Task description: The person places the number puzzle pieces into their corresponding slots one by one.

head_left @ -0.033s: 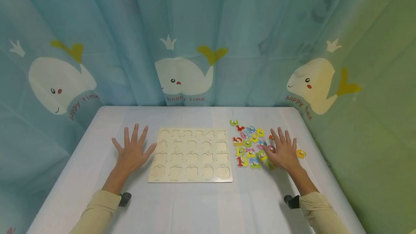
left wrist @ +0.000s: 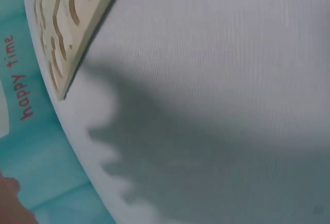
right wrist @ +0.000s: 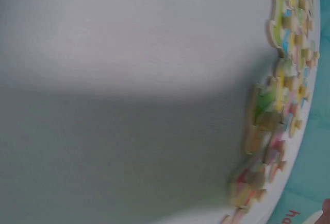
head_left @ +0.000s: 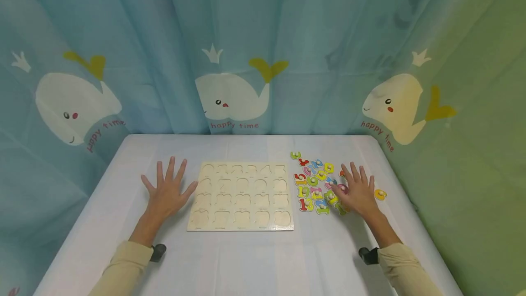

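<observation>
My left hand (head_left: 166, 195) is held with fingers spread and nothing in it, its thumb tip at the left edge of a pale wooden puzzle board (head_left: 240, 229). The board lies flat, with rows of shallow number-shaped recesses and knobless bare wood inside. In the left wrist view the board's corner (left wrist: 77, 44) shows above the hand's shadow. My right hand (head_left: 359, 193), also spread and holding nothing, hovers over the right part of a cluster of colourful knobbed number pieces (head_left: 313, 181), hiding some. The right wrist view shows these pieces (right wrist: 277, 26) along its right side.
An orange number piece (head_left: 380, 194) lies apart, right of the right hand. A green one (head_left: 295, 155) is at the cluster's far left corner. The white-covered table (head_left: 255, 264) ends at a blue-green curtain (head_left: 246, 13) with whale prints. Dark bands (head_left: 158, 252) sit at both wrists.
</observation>
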Available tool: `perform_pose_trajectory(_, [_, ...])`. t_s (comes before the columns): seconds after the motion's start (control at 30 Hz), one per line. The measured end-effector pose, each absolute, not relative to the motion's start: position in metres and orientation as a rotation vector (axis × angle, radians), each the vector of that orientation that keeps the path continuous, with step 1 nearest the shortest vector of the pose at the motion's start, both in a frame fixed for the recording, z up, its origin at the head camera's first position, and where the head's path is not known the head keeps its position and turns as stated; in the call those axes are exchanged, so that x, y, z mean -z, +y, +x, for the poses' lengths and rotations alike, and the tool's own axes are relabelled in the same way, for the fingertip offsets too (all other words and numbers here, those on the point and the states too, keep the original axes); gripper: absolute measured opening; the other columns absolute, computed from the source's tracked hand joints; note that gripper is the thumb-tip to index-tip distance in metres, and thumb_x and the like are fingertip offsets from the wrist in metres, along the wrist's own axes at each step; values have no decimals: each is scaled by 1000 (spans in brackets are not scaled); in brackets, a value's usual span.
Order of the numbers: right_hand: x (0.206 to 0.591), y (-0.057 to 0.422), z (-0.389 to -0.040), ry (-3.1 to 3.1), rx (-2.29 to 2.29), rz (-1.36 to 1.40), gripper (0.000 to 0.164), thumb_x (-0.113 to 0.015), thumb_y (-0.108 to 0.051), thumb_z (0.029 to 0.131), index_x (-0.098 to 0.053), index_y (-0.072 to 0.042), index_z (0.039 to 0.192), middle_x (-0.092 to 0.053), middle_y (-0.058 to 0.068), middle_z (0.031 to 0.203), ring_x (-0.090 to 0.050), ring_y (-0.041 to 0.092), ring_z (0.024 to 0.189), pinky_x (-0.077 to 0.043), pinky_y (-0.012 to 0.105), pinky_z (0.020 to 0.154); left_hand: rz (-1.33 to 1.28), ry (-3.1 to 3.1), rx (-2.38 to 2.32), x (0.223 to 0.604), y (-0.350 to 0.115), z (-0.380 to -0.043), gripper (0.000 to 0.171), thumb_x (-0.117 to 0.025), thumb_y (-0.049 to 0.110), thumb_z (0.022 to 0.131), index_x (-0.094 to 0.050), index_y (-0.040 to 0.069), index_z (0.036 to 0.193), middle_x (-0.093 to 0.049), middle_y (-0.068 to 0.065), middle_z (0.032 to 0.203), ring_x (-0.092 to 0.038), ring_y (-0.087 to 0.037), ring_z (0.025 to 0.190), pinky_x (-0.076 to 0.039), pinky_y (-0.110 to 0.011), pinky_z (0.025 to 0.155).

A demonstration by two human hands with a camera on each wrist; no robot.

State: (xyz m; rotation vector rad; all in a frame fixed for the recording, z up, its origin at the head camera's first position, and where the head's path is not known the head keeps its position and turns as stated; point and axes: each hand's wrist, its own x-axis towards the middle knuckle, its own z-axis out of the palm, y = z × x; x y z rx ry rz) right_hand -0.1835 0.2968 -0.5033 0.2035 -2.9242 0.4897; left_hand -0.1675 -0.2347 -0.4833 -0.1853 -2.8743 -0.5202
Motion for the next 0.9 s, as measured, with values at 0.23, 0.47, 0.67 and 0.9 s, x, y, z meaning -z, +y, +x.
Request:
perform_pose_trajectory(0.23, [506, 300, -185, -2817, -716, 88, 54, -54, -27, 92, -43, 3, 135, -36, 29, 138, -30, 48, 125, -23, 65, 98, -244, -2962, 675, 492, -237, -161, 71, -54, 41, 92, -29, 1, 145, -24, -28, 148, -14, -50, 134, -2, -75, 96])
perform_pose_trajectory(0.47, [505, 317, -197, -2915, -880, 80, 27, -55, -4, 92, -59, 8, 116, -55, 24, 103, -56, 35, 87, -50, 42, 68, -473, -3058, 752, 505, -240, -147, 61, -64, 32, 88, -45, -1, 135, -36, -26, 142, -24, -52, 130, -9, -74, 98])
perform_pose_trajectory(0.67, [515, 319, -202, -3062, -852, 182, 24, -61, -8, 91, -64, 3, 112, -55, 15, 99, -53, 24, 77, -47, 33, 63, -540, -3026, 817, 512, -243, -142, 58, -64, 28, 89, -46, 0, 136, -39, -23, 142, -23, -52, 130, -7, -73, 99])
perform_pose_trajectory(0.9, [511, 301, -205, -2981, -895, 25, 23, -61, -16, 93, -64, 4, 105, -58, 15, 94, -54, 27, 83, -47, 41, 72, -602, -2999, 838, 514, -239, -141, 51, -61, 23, 91, -48, 0, 134, -39, -20, 143, -25, -50, 130, -7, -73, 98])
